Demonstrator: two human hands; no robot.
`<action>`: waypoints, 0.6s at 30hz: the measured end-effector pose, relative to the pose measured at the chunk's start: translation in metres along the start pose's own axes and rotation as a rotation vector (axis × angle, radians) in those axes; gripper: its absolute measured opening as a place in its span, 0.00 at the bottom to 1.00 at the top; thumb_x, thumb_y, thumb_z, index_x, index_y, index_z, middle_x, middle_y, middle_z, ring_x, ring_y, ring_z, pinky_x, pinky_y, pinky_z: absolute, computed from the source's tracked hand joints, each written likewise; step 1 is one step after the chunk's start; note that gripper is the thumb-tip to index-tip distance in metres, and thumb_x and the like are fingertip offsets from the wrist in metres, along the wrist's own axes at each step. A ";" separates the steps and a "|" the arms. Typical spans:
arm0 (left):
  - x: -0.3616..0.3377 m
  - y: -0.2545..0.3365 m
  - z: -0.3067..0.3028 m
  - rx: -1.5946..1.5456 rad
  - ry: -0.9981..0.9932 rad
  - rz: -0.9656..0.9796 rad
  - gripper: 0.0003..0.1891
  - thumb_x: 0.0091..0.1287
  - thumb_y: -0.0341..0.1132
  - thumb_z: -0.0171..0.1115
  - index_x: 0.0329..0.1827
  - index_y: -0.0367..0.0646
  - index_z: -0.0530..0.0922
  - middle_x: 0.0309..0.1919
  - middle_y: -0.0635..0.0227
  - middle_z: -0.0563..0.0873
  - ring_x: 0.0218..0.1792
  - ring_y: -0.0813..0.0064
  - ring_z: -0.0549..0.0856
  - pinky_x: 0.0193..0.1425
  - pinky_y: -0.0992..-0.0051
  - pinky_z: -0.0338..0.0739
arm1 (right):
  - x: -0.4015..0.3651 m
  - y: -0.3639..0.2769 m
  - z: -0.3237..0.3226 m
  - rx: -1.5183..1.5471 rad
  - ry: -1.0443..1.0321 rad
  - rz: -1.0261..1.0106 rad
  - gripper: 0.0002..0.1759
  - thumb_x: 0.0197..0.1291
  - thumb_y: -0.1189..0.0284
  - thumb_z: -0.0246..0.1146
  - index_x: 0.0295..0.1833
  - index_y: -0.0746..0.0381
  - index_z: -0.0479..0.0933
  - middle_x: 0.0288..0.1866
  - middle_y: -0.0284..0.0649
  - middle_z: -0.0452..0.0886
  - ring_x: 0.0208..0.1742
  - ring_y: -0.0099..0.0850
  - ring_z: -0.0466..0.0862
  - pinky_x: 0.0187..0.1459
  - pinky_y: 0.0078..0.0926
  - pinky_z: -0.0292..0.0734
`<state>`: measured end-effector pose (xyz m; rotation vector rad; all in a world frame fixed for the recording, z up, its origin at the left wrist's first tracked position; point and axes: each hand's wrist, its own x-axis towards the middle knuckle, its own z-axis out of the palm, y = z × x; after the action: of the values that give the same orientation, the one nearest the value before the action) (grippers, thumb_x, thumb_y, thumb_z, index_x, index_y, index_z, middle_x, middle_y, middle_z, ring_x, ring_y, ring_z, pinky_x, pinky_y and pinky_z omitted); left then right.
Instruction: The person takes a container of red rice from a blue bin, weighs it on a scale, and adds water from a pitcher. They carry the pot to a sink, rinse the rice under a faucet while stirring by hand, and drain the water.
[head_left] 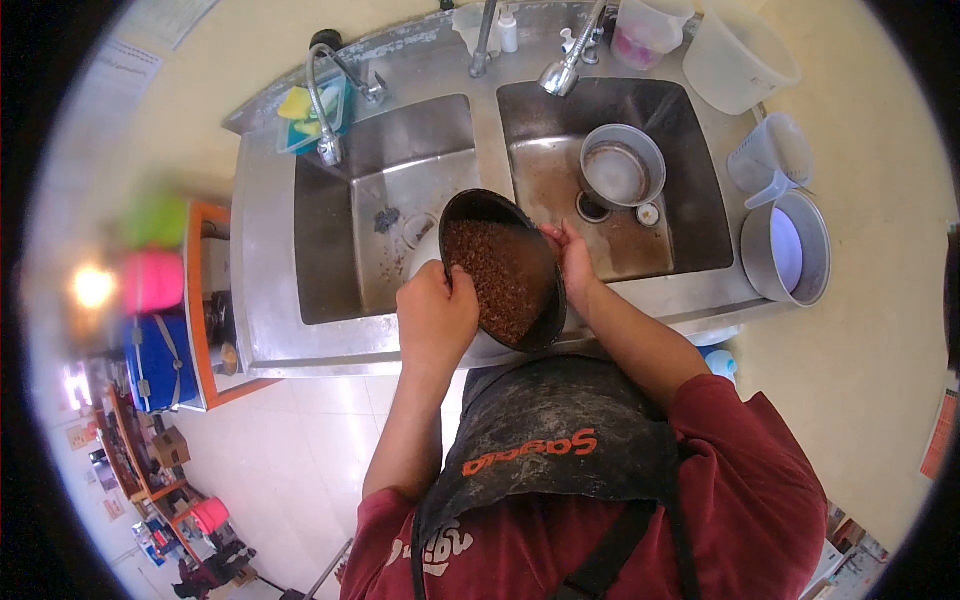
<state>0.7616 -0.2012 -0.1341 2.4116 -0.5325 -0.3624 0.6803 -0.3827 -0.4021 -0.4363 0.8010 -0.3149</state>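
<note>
1. Head view. Dark bowl (500, 275) of brown grains, tilted toward the basins, held over the front edge of a steel double sink (270, 250), roughly above the divider.
2. Left hand (435, 318): fingers clenched over the bowl's near-left rim, knuckles up.
3. Right hand (577, 268): fingers closed against the bowl's right rim, thumb at the edge, bracing it.
4. Right basin: small metal pot (622, 168) standing just beside the drain (592, 208), with a tap (562, 72) above.
5. Left basin: wet, with dark specks near its drain. Hose sprayer (328, 140) hanging at the back-left corner.
6. Counter right of the sink: round metal pan (815, 250), clear measuring jug (770, 150) and large translucent tub (740, 60).
7. Back-left of the sink: tray with yellow sponge (300, 105).
8. Below the bowl: black apron (560, 430) with orange lettering, worn over red sleeves.
</note>
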 end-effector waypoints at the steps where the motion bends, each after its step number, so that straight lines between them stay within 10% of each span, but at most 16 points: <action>1: 0.000 0.001 0.000 0.009 0.005 0.014 0.16 0.68 0.35 0.58 0.25 0.31 0.74 0.24 0.40 0.80 0.31 0.37 0.82 0.35 0.53 0.74 | 0.000 0.000 0.000 -0.003 0.008 0.000 0.27 0.73 0.48 0.51 0.54 0.62 0.80 0.60 0.44 0.81 0.61 0.40 0.78 0.68 0.39 0.69; 18: -0.003 0.012 0.004 0.089 0.011 0.027 0.16 0.68 0.35 0.58 0.25 0.31 0.75 0.24 0.39 0.80 0.31 0.37 0.82 0.36 0.52 0.75 | -0.014 -0.009 0.010 -0.086 0.037 0.055 0.35 0.76 0.46 0.42 0.63 0.65 0.77 0.65 0.45 0.79 0.67 0.41 0.74 0.73 0.40 0.58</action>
<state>0.7545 -0.2106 -0.1291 2.4878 -0.5874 -0.3199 0.6775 -0.3822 -0.3827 -0.4893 0.8635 -0.2386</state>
